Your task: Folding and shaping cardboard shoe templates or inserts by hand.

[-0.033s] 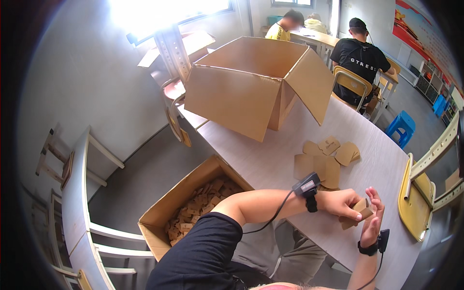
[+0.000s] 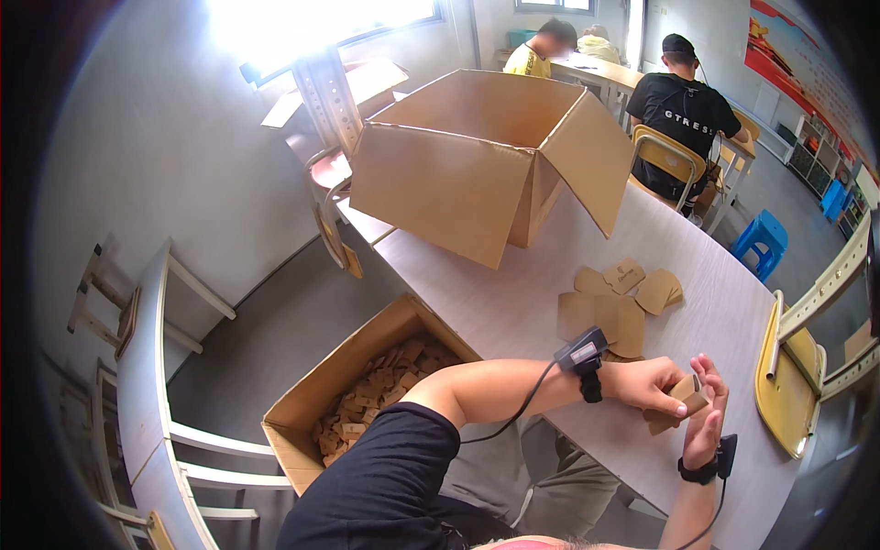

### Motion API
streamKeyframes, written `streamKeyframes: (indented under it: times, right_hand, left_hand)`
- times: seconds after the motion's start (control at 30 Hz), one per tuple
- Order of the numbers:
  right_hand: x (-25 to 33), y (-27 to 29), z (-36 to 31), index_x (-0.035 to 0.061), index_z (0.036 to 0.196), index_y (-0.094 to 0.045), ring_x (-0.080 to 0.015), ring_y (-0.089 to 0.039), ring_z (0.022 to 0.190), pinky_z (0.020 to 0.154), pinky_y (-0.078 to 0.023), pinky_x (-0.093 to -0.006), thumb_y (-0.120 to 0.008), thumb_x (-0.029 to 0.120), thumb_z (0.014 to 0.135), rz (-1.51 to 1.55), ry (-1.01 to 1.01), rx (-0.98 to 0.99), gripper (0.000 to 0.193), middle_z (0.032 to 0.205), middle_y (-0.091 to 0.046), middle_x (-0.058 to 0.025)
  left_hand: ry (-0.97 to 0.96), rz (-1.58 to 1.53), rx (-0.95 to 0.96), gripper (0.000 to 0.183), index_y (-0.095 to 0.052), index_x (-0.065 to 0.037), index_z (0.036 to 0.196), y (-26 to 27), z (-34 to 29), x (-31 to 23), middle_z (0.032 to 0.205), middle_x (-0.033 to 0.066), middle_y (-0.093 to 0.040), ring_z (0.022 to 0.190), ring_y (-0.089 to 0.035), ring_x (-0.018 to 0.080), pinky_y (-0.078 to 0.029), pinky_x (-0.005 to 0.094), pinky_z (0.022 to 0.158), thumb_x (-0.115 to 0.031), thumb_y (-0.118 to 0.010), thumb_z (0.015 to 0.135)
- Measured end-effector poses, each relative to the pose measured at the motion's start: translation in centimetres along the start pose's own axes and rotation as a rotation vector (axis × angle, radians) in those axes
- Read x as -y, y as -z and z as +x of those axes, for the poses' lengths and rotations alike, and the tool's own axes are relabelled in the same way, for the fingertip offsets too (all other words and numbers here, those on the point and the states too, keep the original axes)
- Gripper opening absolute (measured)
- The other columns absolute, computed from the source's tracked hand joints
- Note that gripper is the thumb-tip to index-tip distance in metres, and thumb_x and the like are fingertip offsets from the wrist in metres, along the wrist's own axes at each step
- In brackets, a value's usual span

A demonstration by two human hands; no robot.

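My left hand (image 2: 649,383) reaches across to the right side of the table and pinches a small folded piece of brown cardboard (image 2: 689,394), thumb on its near face. Close against the piece's right side is my right hand (image 2: 709,417), its fingers stretched upward and apart. Another flap of the same brown card shows below the left thumb. Just beyond my left wrist, several flat brown card pieces (image 2: 628,325) with rounded edges lie in a loose, overlapping group on the table (image 2: 513,307). Each wrist wears a black strap with a small cabled device.
A large open cardboard box (image 2: 440,192) stands on the far part of the table. Left of my arm, a lower open box (image 2: 302,412) holds many small brown card pieces. A yellow chair (image 2: 788,394) is at the right; two people sit at tables beyond, near a blue stool (image 2: 761,243).
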State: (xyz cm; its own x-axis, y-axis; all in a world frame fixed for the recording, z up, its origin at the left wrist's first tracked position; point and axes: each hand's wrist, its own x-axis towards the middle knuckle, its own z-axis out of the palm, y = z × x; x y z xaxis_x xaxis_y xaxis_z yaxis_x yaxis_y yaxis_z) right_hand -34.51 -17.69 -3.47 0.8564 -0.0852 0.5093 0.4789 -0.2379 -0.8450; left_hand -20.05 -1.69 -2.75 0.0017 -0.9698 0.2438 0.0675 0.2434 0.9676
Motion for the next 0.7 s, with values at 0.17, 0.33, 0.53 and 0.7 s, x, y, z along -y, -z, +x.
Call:
streamKeyframes:
  times: [0.17, 0.33, 0.53, 0.7]
  right_hand:
    - [0.0, -0.7, 0.1, 0.0091, 0.151, -0.037, -0.0354, -0.035, 0.147, 0.122, -0.025, -0.0488, -0.039, 0.067, 0.101, 0.459, -0.188, 0.049, 0.076, 0.160, -0.033, -0.0223]
    - [-0.7, -0.6, -0.2, 0.0099, 0.155, -0.033, -0.0337, -0.035, 0.147, 0.122, -0.026, -0.0477, -0.039, 0.069, 0.100, 0.540, -0.251, 0.106, 0.081, 0.161, -0.032, -0.0215]
    - [-0.7, -0.7, -0.4, 0.0110, 0.156, -0.033, -0.0336, -0.036, 0.147, 0.122, -0.026, -0.0480, -0.042, 0.069, 0.100, 0.586, -0.242, 0.101, 0.081, 0.161, -0.032, -0.0218]
    - [-1.0, -0.6, -0.5, 0.0109, 0.158, -0.030, -0.0337, -0.035, 0.147, 0.123, -0.025, -0.0485, -0.041, 0.064, 0.102, 0.652, -0.237, 0.143, 0.078, 0.162, -0.030, -0.0217]
  left_hand:
    - [-0.100, 0.046, -0.142, 0.035, -0.067, -0.001, 0.094, -0.2, 0.1, 0.4, 0.083, 0.0009, -0.068, 0.074, -0.060, 0.0076, -0.051, 0.0271, 0.065, -0.035, -0.073, 0.097]
    - [-0.192, 0.091, -0.136, 0.038, -0.063, 0.000, 0.086, 0.1, 0.3, 0.4, 0.073, -0.0002, -0.061, 0.068, -0.053, 0.0075, -0.046, 0.0276, 0.059, -0.035, -0.078, 0.093]
    - [-0.167, 0.094, -0.112, 0.038, -0.062, -0.001, 0.085, -0.2, 0.2, -0.4, 0.071, -0.0005, -0.059, 0.067, -0.053, 0.0072, -0.045, 0.0266, 0.057, -0.033, -0.081, 0.090]
    - [-0.177, 0.088, -0.070, 0.038, -0.063, 0.000, 0.086, 0.0, 0.2, 0.0, 0.071, -0.0007, -0.059, 0.067, -0.054, 0.0073, -0.046, 0.0262, 0.058, -0.032, -0.084, 0.088]
